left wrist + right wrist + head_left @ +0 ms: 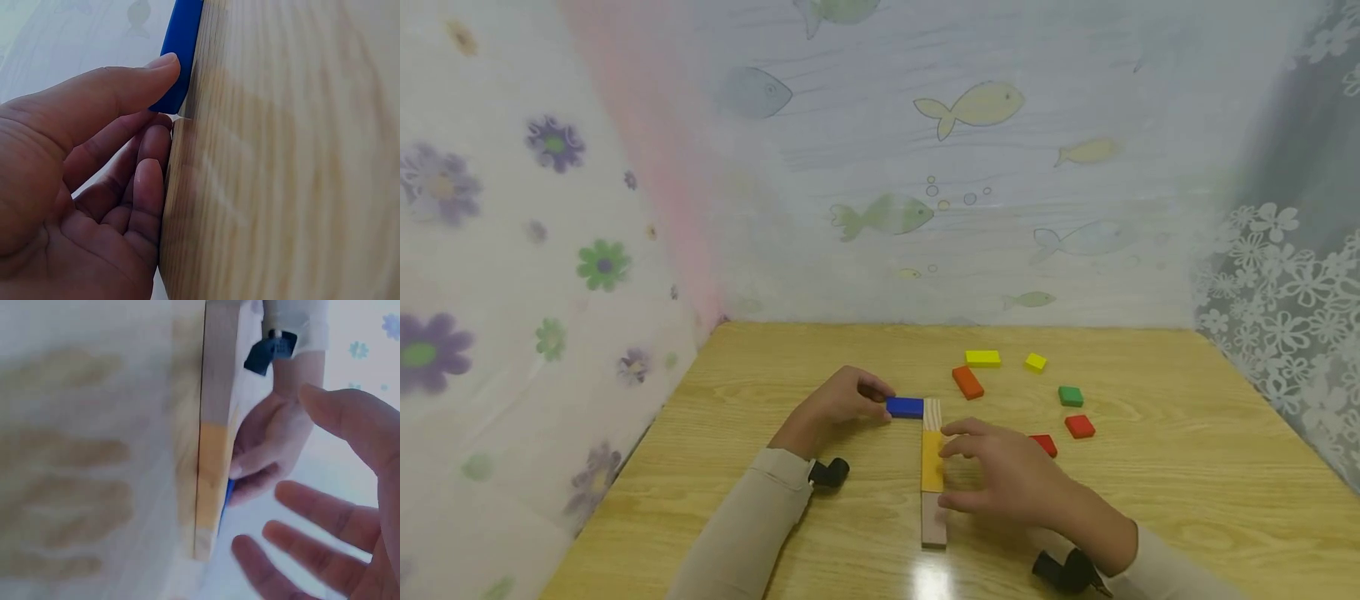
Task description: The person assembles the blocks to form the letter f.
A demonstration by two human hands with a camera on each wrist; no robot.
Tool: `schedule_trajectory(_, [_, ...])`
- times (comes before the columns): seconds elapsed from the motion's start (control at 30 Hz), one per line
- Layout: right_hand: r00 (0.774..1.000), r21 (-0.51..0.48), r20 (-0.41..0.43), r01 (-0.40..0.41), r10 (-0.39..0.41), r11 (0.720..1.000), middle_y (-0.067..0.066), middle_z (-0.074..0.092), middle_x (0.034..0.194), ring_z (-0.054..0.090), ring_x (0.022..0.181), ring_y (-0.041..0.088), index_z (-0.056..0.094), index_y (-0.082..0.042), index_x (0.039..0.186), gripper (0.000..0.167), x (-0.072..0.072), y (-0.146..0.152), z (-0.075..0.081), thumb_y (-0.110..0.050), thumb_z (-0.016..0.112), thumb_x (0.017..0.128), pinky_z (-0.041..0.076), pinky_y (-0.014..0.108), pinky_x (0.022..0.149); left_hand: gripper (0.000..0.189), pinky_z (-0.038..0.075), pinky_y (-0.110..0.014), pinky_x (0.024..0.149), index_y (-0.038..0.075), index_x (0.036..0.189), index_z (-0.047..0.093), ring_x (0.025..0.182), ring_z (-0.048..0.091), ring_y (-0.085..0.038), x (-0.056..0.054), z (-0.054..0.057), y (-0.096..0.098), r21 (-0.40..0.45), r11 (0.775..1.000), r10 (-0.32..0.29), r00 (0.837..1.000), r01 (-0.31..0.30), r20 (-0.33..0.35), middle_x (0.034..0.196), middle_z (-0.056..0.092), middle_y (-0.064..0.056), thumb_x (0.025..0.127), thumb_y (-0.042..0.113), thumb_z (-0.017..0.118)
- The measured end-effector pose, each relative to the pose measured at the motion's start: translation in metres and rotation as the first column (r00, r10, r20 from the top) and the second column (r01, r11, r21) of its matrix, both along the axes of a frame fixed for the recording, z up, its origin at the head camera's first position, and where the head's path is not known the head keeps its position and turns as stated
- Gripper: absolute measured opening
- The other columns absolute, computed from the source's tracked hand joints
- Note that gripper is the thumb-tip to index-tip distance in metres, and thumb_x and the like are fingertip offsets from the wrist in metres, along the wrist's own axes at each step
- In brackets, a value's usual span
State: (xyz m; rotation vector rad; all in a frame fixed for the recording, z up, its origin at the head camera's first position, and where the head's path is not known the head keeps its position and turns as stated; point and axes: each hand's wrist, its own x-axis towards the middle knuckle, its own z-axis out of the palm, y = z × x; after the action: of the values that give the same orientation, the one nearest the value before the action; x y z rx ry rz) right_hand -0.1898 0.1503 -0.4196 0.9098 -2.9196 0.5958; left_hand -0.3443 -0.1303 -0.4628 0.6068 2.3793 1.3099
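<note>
On the wood-grained tabletop (752,367), the left hand (838,400) pinches a blue rectangular wooden-looking block (905,407), its end seemingly touching a striped pale wooden block (932,413); keeping it level and square should help. From the left wrist, the thumb lies on the blue side. From the right wrist, the right hand (365,524) is spread, holding nothing.

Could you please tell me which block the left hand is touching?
The blue block; it alone is blue and has the left hand at its end.
</note>
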Motion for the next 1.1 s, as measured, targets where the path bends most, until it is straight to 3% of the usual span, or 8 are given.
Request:
schedule_trajectory(0.2, [0.998, -0.026, -0.053, -0.037, 0.035, 0.999, -0.005, 0.07, 0.126, 0.072, 0.098, 0.013, 0.074, -0.019, 0.12, 0.04, -0.023, 0.011, 0.009, -0.043, 0.082, 0.089, 0.059, 0.035, 0.083, 0.03, 0.057, -0.038, 0.095, 0.014, 0.115, 0.08, 0.104, 0.067, -0.016, 0.003, 0.003, 0.001, 0.008, 1.0, 0.005, 1.0, -0.005, 0.005, 0.115, 0.074, -0.001, 0.086, 0.017, 0.087])
schedule_trajectory(0.47, [0.994, -0.026, -0.091, 0.053, -0.055, 0.998, 0.004, 0.073, 0.114, 0.069, 0.094, 0.018, 0.074, -0.011, 0.125, 0.039, -0.071, 0.037, 0.016, -0.027, 0.083, 0.09, 0.059, 0.039, 0.082, 0.029, 0.057, -0.037, 0.095, 0.014, 0.114, 0.08, 0.104, 0.068, -0.016, 0.007, 0.007, 0.001, 0.012, 1.0, -0.002, 1.0, 0.002, -0.003, 0.115, 0.075, -0.002, 0.086, 0.017, 0.086])
schedule_trajectory(0.6, [0.993, -0.099, -0.007, 0.12, -0.121, 0.988, 0.01, 0.073, 0.115, 0.069, 0.094, 0.021, 0.072, -0.007, 0.128, 0.041, -0.095, 0.053, 0.021, -0.024, 0.081, 0.092, 0.059, 0.037, 0.077, 0.029, 0.057, -0.037, 0.094, 0.014, 0.114, 0.08, 0.103, 0.068, -0.015, 0.01, 0.01, 0.003, 0.002, 1.0, 0.002, 1.0, -0.002, -0.01, 0.115, 0.075, -0.002, 0.086, 0.016, 0.086])
schedule_trajectory(0.8, [0.972, -0.159, 0.105, 0.227, -0.212, 0.961, 0.013, 0.072, 0.115, 0.068, 0.095, 0.025, 0.07, -0.008, 0.133, 0.042, -0.126, 0.072, 0.02, -0.024, 0.077, 0.096, 0.059, 0.037, 0.074, 0.028, 0.057, -0.036, 0.094, 0.014, 0.113, 0.081, 0.101, 0.067, -0.014, 0.015, 0.016, 0.006, -0.016, 1.0, 0.018, 1.0, -0.019, -0.02, 0.113, 0.075, -0.001, 0.086, 0.016, 0.086])
schedule_trajectory(1.0, [0.952, -0.17, 0.178, 0.28, -0.25, 0.945, 0.017, 0.071, 0.117, 0.07, 0.1, 0.032, 0.067, -0.007, 0.138, 0.046, -0.145, 0.082, 0.012, -0.026, 0.075, 0.097, 0.06, 0.041, 0.079, 0.028, 0.056, -0.037, 0.095, 0.014, 0.113, 0.08, 0.102, 0.067, -0.015, 0.019, 0.02, 0.006, -0.031, 0.999, 0.031, 0.999, -0.031, -0.021, 0.114, 0.075, -0.001, 0.086, 0.017, 0.087])
schedule_trajectory(1.1, [0.943, -0.152, 0.209, 0.294, -0.26, 0.944, 0.021, 0.07, 0.122, 0.068, 0.107, 0.036, 0.064, -0.006, 0.141, 0.049, -0.15, 0.084, 0.01, -0.026, 0.075, 0.097, 0.058, 0.047, 0.087, 0.028, 0.056, -0.038, 0.095, 0.015, 0.112, 0.081, 0.102, 0.067, -0.015, 0.022, 0.021, 0.006, -0.041, 0.998, 0.042, 0.999, -0.042, -0.015, 0.113, 0.075, 0.0, 0.086, 0.018, 0.087])
